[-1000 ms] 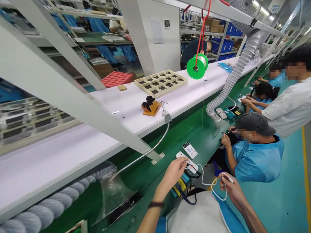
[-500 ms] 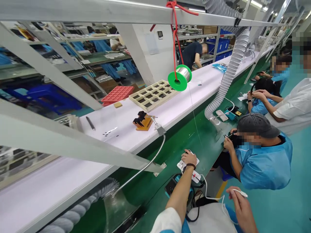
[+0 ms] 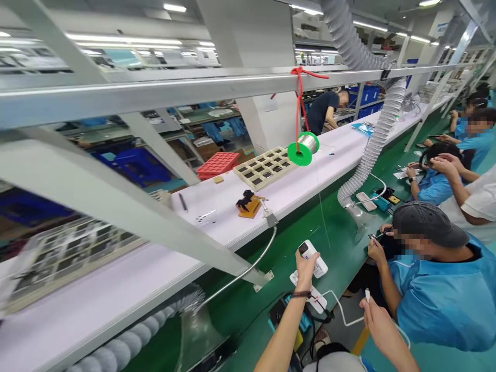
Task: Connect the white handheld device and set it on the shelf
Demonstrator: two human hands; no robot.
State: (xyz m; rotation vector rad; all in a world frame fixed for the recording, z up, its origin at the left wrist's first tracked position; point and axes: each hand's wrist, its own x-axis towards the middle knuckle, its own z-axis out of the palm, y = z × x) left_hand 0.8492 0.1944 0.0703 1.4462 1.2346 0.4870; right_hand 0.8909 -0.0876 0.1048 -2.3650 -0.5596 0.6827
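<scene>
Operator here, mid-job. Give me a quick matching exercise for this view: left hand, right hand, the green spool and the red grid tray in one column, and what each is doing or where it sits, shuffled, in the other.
Things:
1. Left hand
2. Right hand
3. Green spool of solder wire
4. Red grid tray

States:
A. Hangs from a red cord
B. Sits on the white shelf beside a beige grid tray
C. Holds a white cable near its plug
D. Holds a white handheld device

Pairs: 1-D, 2-C, 3-A, 4-B

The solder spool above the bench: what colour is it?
The solder spool is bright green with silver wire, seen in the head view.
</scene>
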